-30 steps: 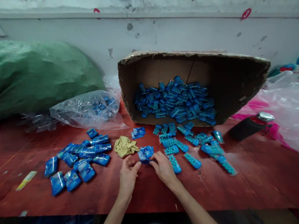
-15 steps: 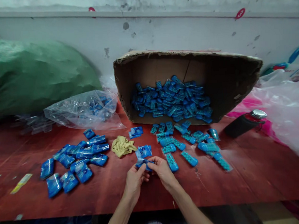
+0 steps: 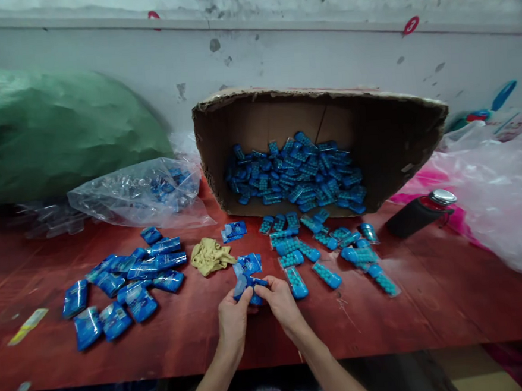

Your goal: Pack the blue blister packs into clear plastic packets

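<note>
Both my hands pinch a small blue printed packet [image 3: 239, 287] low over the front middle of the table. My left hand [image 3: 232, 318] grips its left side and my right hand [image 3: 283, 304] its right side, thumbs on top. My fingers hide part of the packet. Just beyond lie flat blue printed packets [image 3: 250, 263]. A crumpled yellowish cloth [image 3: 211, 256] rests to their left. Filled, shiny blue packets [image 3: 141, 302] lie in a loose group on the left. On the right are clear packs of turquoise balls with blue ends [image 3: 327, 275].
A cardboard box [image 3: 392, 150] on its side holds many more ball packs. A clear plastic bag [image 3: 109, 197] and a big green sack [image 3: 60, 132] stand back left. A dark bottle [image 3: 408, 218] lies tilted on the right near pink-white plastic [image 3: 503, 202].
My hands still hold the blue packet, and its blue surface now shows more between my fingers. The whole view has shifted slightly, with the scene moving a little left.
</note>
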`<action>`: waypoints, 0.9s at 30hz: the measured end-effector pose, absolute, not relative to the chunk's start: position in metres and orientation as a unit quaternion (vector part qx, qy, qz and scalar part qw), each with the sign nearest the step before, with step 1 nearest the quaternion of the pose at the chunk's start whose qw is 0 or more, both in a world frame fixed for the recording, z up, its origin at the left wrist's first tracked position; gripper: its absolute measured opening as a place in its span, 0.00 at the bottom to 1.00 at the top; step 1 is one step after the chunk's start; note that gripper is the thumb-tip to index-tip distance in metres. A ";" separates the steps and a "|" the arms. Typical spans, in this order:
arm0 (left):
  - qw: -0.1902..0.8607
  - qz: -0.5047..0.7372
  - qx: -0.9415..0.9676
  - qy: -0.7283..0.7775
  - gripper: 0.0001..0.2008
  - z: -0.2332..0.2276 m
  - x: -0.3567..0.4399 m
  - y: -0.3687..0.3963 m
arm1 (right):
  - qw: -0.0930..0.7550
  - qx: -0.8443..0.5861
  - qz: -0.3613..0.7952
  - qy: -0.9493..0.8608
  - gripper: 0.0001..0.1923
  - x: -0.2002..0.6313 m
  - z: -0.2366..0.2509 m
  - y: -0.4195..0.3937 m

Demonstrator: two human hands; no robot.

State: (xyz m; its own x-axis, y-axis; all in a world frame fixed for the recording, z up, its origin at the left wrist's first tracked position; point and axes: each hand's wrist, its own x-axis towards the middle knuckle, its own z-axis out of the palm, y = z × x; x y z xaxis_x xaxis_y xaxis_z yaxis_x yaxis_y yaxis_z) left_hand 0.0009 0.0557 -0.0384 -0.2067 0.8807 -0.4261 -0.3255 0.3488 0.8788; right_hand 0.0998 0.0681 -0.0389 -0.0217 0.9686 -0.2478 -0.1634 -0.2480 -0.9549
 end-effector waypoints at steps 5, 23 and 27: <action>0.608 0.535 0.180 0.559 0.12 -0.038 0.005 0.054 | 0.454 -0.558 0.532 -0.448 0.11 0.097 -0.042 0.067; 0.706 0.469 0.043 0.528 0.07 -0.034 -0.007 0.050 | 0.217 -0.738 0.085 -0.633 0.12 0.160 -0.041 0.045; 0.707 0.468 0.008 0.530 0.06 -0.031 -0.006 0.051 | 0.385 -0.671 0.288 -0.564 0.10 0.147 -0.044 0.043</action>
State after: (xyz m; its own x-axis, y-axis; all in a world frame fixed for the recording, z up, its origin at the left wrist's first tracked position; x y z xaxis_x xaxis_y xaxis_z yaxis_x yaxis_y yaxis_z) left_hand -0.0058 0.0513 -0.0308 0.0008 0.6705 -0.7419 -0.6536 0.5618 0.5071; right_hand 0.1472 0.0432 -0.0438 0.1977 0.9791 0.0482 0.5353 -0.0666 -0.8420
